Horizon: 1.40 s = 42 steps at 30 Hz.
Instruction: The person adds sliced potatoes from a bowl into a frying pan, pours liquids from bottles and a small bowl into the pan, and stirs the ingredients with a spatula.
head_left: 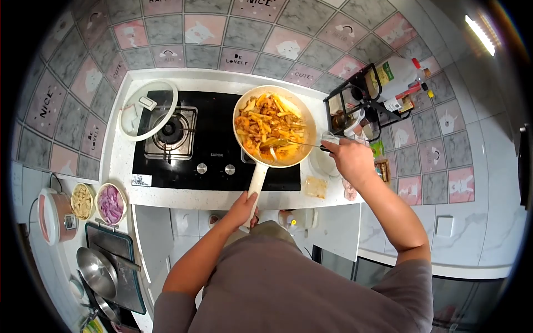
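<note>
A cream-coloured frying pan (310, 119) sits over the right side of the black gas stove (214, 133). Inside it lies orange-brown food (272, 125) with pale yellow strips. My left hand (242, 208) is wrapped round the pan's light handle (257, 184), near its end. My right hand (351, 159), at the pan's right, is closed on a spatula (302, 144) with a thin metal shaft and dark grip. The spatula's head is down among the food, so its shape is partly hidden.
A glass lid (149, 110) lies over the left burner (171, 130). Bottles stand in a black rack (366, 97) at the right. Bowls of purple onion (112, 204) and pale slices (83, 201), a rice cooker (57, 216) and a metal bowl (96, 272) are at left.
</note>
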### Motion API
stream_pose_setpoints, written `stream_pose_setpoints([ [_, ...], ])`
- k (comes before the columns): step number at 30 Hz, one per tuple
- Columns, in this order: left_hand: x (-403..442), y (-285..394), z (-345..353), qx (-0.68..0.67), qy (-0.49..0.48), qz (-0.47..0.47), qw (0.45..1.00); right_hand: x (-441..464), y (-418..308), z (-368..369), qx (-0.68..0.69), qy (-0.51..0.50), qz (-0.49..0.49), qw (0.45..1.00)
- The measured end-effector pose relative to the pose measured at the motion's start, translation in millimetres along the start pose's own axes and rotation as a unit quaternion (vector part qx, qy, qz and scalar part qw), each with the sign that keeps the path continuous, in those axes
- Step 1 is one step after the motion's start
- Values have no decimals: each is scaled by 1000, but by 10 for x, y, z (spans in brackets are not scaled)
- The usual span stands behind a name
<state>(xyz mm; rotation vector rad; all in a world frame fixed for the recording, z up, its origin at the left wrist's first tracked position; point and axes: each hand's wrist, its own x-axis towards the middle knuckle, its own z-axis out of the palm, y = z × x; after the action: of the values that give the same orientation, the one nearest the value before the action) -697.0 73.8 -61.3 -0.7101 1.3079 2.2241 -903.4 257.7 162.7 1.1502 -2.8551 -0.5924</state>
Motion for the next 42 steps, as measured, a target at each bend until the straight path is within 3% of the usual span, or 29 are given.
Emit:
stream_pose_setpoints([
  [4,22,28,-20,-5,-7,9,1000,-180,303,-339,40,-10,25,999],
  [6,-14,55,-16,-5,7,5,1000,-166,443,-605,56,-85,106,989],
  [11,9,23,7,25,26,2,999,108,790,-426,84,-104,170,976],
  [16,-12,75,1,20,21,8,1000,462,933,-32,118,-120,158,973],
  [18,-13,94,14,11,29,-20,999,581,1028,180,169,-189,144,957],
  [19,-12,92,11,10,31,-18,999,648,1289,615,226,-183,79,953],
  [20,-9,87,1,2,21,-12,1000,661,1371,815,227,-181,75,954],
  [22,-42,79,-11,-6,16,-6,1000,651,1393,1090,430,-320,206,819],
  [24,-40,124,-1,3,18,-26,1000,556,1272,1384,513,-297,210,778],
  [26,-53,153,23,6,28,-28,999,587,1159,1761,510,-199,169,819],
  [27,-69,156,32,11,33,-35,999,600,1095,1751,512,-201,166,818],
  [30,-31,121,7,20,40,-35,998,684,970,1760,408,-100,75,904],
  [33,-10,103,11,20,29,-21,999,480,823,1216,312,-17,65,948],
  [35,-57,139,9,22,35,-22,999,392,764,964,237,-10,55,970],
  [36,-54,133,17,15,44,-23,999,374,834,994,192,67,-17,979],
  [38,-90,195,53,34,54,-32,997,230,832,760,134,127,-64,981],
  [42,-53,160,16,40,41,-22,998,25,827,244,91,129,-63,985],
])
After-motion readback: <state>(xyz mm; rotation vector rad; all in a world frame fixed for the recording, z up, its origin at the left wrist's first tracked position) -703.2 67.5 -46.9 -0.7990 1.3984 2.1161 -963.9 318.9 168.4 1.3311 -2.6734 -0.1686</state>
